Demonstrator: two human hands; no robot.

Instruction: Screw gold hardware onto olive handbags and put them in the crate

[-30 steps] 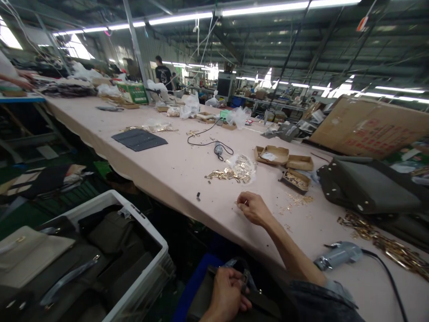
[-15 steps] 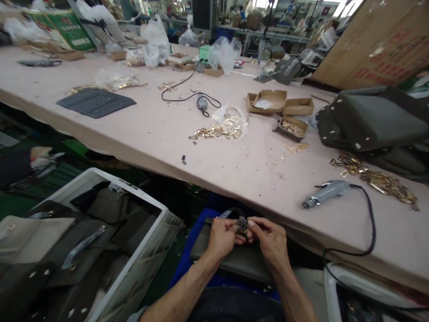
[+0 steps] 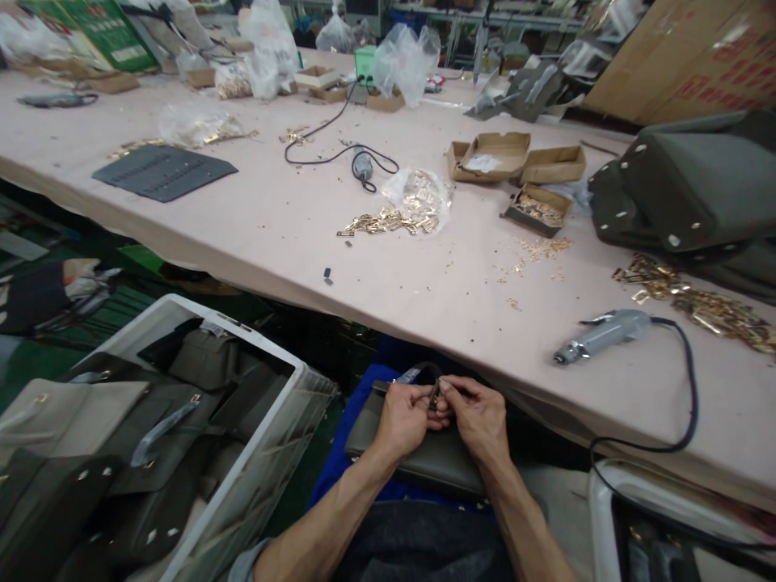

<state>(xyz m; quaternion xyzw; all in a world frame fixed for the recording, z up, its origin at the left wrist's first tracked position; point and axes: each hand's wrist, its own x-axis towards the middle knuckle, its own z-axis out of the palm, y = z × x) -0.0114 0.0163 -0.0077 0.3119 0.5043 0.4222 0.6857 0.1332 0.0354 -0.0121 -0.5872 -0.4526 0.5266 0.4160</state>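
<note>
The dark bag [image 3: 433, 465] lies before the person, below the edge of the table [image 3: 388, 283]. Left hand [image 3: 405, 416] and right hand [image 3: 480, 416], fingers curled nearly closed, pinch a small dark piece [image 3: 435, 394] above it, perhaps a strap end. Farther off, a carton's [image 3: 697, 73] red printing and a green box's [image 3: 112, 36] pale marks are unreadable.

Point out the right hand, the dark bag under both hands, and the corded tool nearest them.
Right hand [image 3: 478, 414]: head view, middle of the hand.
Dark bag [image 3: 437, 462]: head view, its exposed body.
Corded tool [image 3: 615, 332]: head view, grey casing.
</note>
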